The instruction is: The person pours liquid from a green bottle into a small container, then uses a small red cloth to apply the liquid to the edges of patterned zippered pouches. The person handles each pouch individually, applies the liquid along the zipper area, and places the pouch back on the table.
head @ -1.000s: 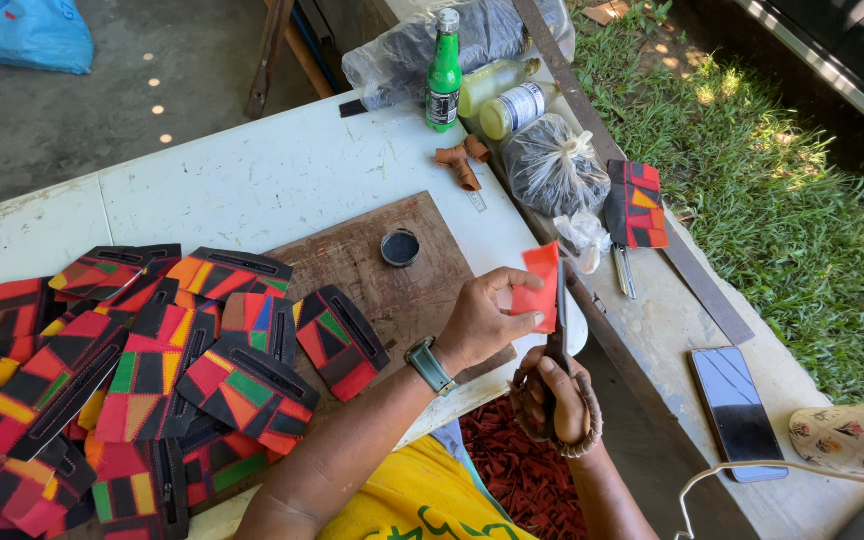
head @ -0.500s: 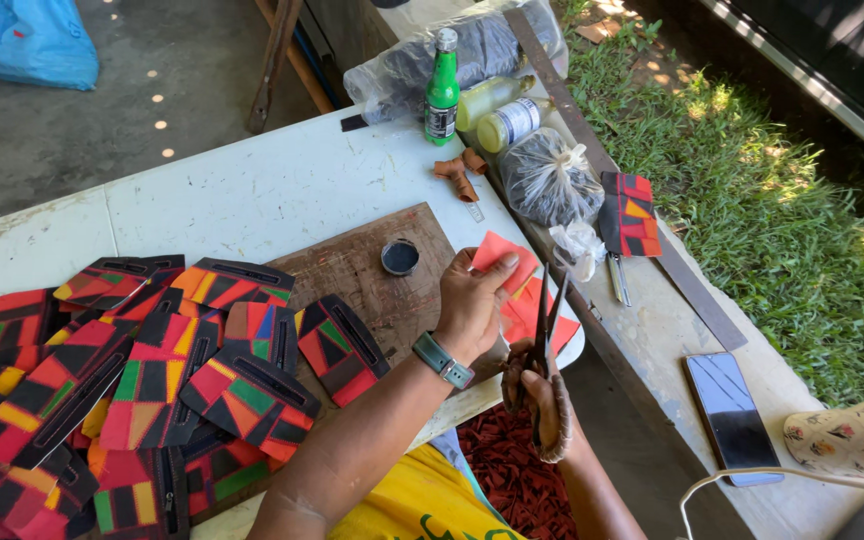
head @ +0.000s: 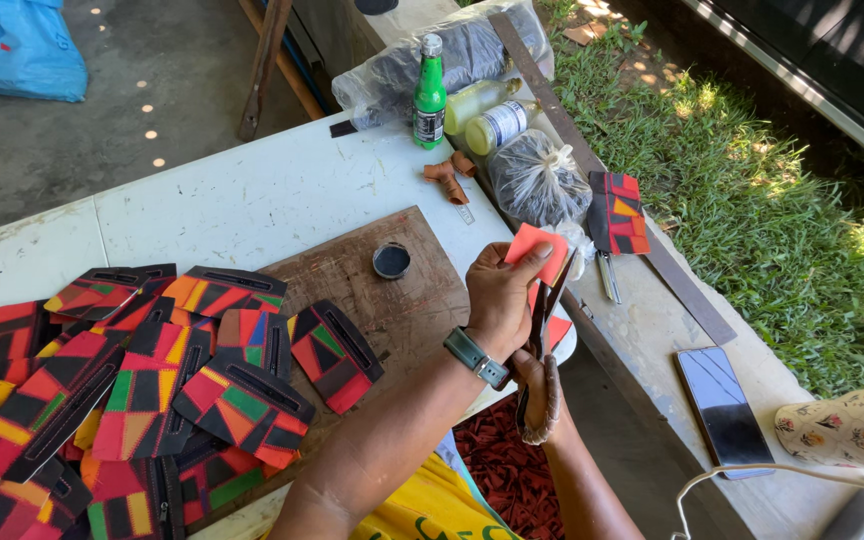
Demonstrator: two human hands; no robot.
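on the white tabletop (head: 252, 200) the pile of patchwork pouches (head: 132, 390) lies as it did a second ago. my left hand (head: 500, 300) has turned the orange-red piece (head: 537, 250) upright, pinched in its grip; my right hand (head: 540, 395) clenches scissors (head: 544, 310), now against its edge.

views: 1 | spot: on the person's head | faces: down at white table (head: 252, 200), hands near frame middle | grass upper right | close
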